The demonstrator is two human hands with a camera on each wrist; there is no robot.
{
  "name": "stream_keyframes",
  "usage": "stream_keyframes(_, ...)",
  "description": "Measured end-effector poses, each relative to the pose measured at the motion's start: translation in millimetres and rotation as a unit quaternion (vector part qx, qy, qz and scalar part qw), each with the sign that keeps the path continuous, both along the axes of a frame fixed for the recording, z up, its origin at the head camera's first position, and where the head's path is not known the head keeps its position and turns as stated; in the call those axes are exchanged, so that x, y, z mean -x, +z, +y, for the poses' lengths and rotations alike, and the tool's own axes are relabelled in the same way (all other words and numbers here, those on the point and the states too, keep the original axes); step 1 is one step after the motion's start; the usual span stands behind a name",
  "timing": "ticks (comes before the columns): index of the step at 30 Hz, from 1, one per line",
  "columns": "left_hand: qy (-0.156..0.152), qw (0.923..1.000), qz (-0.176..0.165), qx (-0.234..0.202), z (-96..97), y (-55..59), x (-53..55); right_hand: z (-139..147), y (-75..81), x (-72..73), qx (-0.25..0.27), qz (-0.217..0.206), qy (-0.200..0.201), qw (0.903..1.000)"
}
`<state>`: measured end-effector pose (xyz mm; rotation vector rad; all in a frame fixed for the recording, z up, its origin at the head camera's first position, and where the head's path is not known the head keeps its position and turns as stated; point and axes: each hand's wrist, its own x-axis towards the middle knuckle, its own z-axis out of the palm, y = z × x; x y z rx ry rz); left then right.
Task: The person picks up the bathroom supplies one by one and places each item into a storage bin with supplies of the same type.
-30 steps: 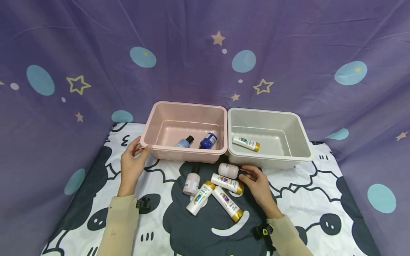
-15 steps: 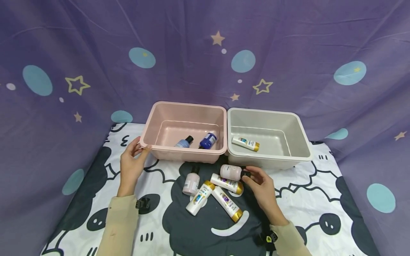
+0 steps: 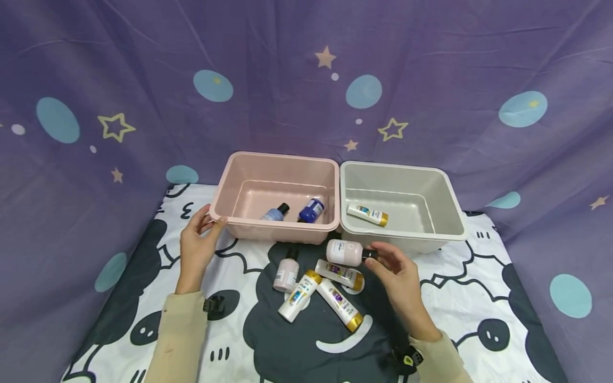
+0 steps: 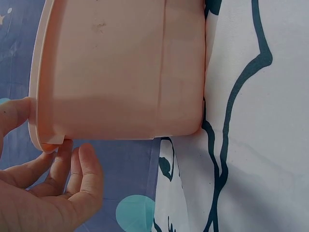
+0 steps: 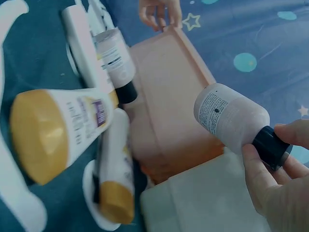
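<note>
My right hand (image 3: 401,279) pinches the black cap of a pale pink bottle (image 3: 344,252), held sideways above the pile in front of the bins. The right wrist view shows thumb and fingers round the cap of that bottle (image 5: 231,117). At the near left corner of the pink bin (image 3: 282,229), my left hand (image 3: 198,249) grips the rim, thumb on one side and fingers under it. Two blue bottles, one light (image 3: 274,214) and one dark (image 3: 311,210), lie inside this bin. A white tube with a gold cap (image 3: 366,214) rests in the grey bin (image 3: 402,239).
Below the bins, several white tubes with gold caps (image 3: 339,306) lie on the sheep-print cloth (image 3: 220,340). A second pale pink bottle (image 3: 286,274) lies left of them. Behind everything rises a purple curtain (image 3: 287,80).
The right hand has raised the pale pink bottle off the cloth and shifted slightly right and up. My left hand stays on the pink bin's corner.
</note>
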<state>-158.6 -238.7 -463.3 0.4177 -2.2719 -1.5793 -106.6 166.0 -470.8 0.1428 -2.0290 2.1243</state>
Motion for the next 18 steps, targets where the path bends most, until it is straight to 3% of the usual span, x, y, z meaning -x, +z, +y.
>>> stream_keyframes(8,-0.003,1.0,0.004,-0.004,0.0,0.4,0.5,-2.5,23.6,14.7,0.008,0.018,0.013,0.9997)
stream_keyframes(14,-0.003,1.0,0.006,-0.003,-0.4,0.4,0.3,-6.5,44.6,37.2,0.022,0.047,0.043,0.9977)
stream_keyframes(18,-0.004,0.9999,0.012,-0.007,-0.4,0.4,-0.3,-12.0,60.5,54.9,-0.008,0.057,0.036,0.9977)
